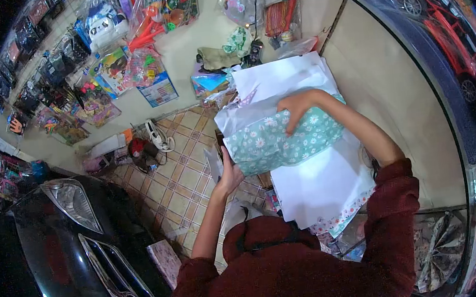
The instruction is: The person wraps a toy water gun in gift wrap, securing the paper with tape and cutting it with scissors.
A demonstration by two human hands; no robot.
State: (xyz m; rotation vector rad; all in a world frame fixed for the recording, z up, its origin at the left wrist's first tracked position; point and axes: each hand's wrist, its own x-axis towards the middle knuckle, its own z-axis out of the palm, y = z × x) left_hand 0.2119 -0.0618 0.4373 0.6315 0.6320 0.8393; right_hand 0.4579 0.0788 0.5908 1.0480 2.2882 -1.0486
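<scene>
A sheet of green wrapping paper with white daisies [282, 139] lies folded over something whose dark edge [219, 139] shows at the left; the rest of that thing is hidden. My left hand [230, 173] grips the paper's lower left corner, thumb up along the edge and the other fingers out of sight beneath. On top of the daisy paper rests my right hand [299, 108], with its thumb spread away from its fingers. White sheets [285, 76] extend behind it. In front, another white sheet [320, 186] has a flowered border along its lower edge.
A large black toy car [71, 248] stands at the left. Shoes [159, 135] sit on the tiled floor [177, 171]. Packaged toys [105, 24] hang on the far wall, and a boxed red car [443, 34] is at the right. A tape-like dark item [255, 51] stands behind the sheets.
</scene>
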